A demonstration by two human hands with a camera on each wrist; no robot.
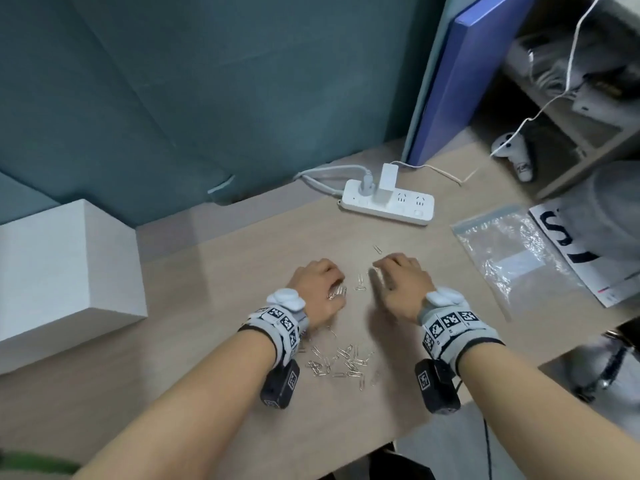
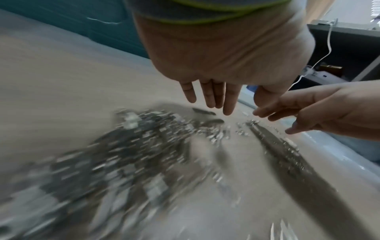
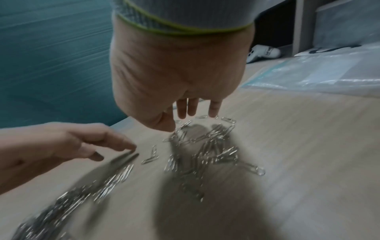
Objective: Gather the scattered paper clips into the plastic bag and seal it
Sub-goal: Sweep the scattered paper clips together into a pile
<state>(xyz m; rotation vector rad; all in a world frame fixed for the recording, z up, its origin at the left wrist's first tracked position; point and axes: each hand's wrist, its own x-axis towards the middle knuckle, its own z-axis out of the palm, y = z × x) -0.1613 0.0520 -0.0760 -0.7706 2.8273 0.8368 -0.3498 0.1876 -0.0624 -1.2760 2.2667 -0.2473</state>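
Silver paper clips (image 1: 341, 363) lie in a loose heap on the wooden desk (image 1: 214, 341) between my wrists. A few more (image 1: 360, 285) sit between my hands, and a single one (image 1: 377, 249) lies beyond them. My left hand (image 1: 329, 277) is palm down, its straight fingers (image 2: 213, 99) reaching to the desk beside blurred clips (image 2: 213, 134). My right hand (image 1: 388, 270) mirrors it, and its fingertips (image 3: 192, 110) touch the far edge of a clip pile (image 3: 207, 149). Neither hand holds anything. The clear zip bag (image 1: 512, 258) lies flat to the right, apart from both hands.
A white power strip (image 1: 388, 202) with plugs sits at the back of the desk. At the left stands a white box (image 1: 62, 271). A blue board (image 1: 457, 74) leans at the back right. A printed sheet (image 1: 575, 247) lies under the bag's right side.
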